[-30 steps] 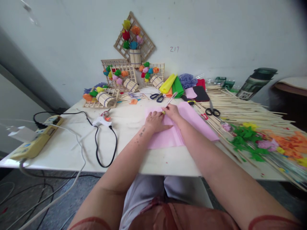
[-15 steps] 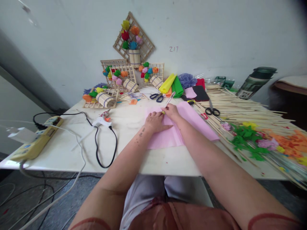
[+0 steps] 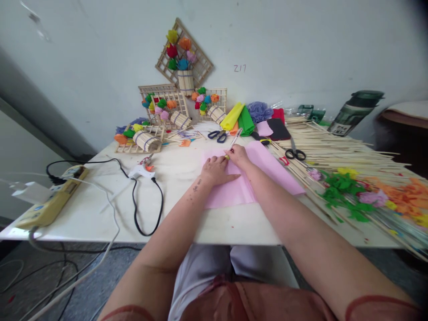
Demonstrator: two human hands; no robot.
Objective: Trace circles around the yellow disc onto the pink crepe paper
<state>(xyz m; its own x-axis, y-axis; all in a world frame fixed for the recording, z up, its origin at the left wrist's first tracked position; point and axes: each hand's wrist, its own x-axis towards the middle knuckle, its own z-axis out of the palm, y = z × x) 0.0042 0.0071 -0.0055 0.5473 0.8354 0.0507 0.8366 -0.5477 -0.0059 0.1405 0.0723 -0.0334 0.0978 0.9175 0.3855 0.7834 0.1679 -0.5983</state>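
A pink paper sheet [image 3: 267, 171] lies flat on the white table [image 3: 100, 209]. My left hand [image 3: 216, 170] presses down on its left part with the fingers spread. My right hand [image 3: 238, 155] is closed around a thin pen-like tool [image 3: 235, 140] with a yellow tip, which touches the sheet at its far edge. The two hands sit close together, almost touching.
A white glue gun [image 3: 142, 168] with a black cable and a yellow power strip [image 3: 50, 203] lie at the left. Scissors [image 3: 217, 135], folded coloured papers [image 3: 242, 119] and wooden racks with paper flowers [image 3: 160, 111] stand at the back. Bamboo sticks [image 3: 334, 149], second scissors [image 3: 294, 154] and paper scraps fill the right.
Both hands stay where they were on the pink sheet. Only the view has drifted slightly.
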